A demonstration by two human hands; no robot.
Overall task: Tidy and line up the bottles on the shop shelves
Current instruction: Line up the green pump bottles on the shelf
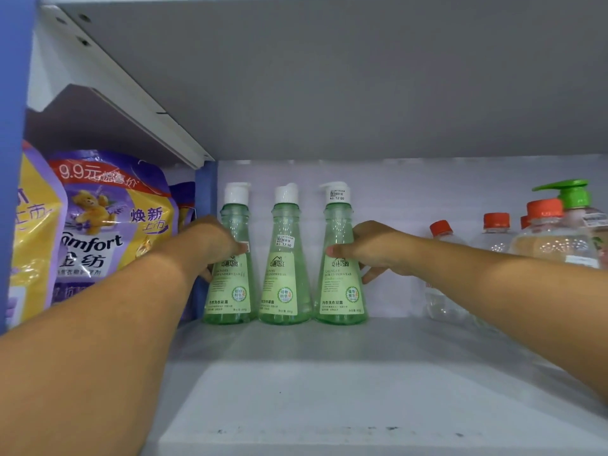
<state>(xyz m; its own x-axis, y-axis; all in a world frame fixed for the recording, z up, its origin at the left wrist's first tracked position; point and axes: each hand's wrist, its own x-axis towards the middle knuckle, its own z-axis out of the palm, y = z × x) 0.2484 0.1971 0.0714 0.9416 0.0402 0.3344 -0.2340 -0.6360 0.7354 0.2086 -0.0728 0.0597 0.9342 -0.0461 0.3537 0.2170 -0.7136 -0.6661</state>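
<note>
Three green bottles stood upright at the shelf back. Left hand gripped one end bottle, right hand the other — probably light, slick plastic — best taken mid-body.

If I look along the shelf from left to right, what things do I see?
Purple Comfort softener bags → left green laundry gel bottle → middle green bottle → right green bottle → clear bottles with orange caps → bottle with green pump top.
</note>
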